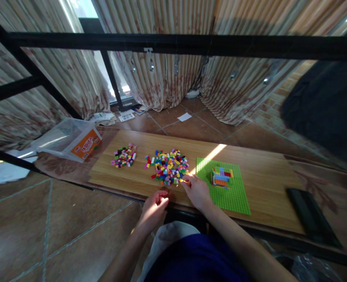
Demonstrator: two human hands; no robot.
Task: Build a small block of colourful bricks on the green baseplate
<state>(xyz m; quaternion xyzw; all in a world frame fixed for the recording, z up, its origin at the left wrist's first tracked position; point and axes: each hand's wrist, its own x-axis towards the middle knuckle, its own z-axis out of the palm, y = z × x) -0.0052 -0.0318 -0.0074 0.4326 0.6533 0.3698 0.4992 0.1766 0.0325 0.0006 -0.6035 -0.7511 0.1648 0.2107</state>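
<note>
Loose toy building bricks in many colours lie in a large pile (170,164) on the wooden tabletop. My right hand (197,191) is at the pile's near right edge, its fingertips pinched together among the bricks. Whatever is between them is too small to make out. Beside the table's near edge, my left hand (155,205) hovers with loosely curled fingers. A gap shows between its thumb and forefinger, and no brick is visible there. Right of my right hand lies a green studded baseplate (234,197). A small multicoloured brick structure (221,178) stands on it.
A smaller brick pile (124,156) lies to the left. Beyond it stands a clear plastic box (69,137) with an orange label. A dark flat object (312,215) rests at the table's right end. A black metal bar (173,44) crosses in front of curtains (167,82).
</note>
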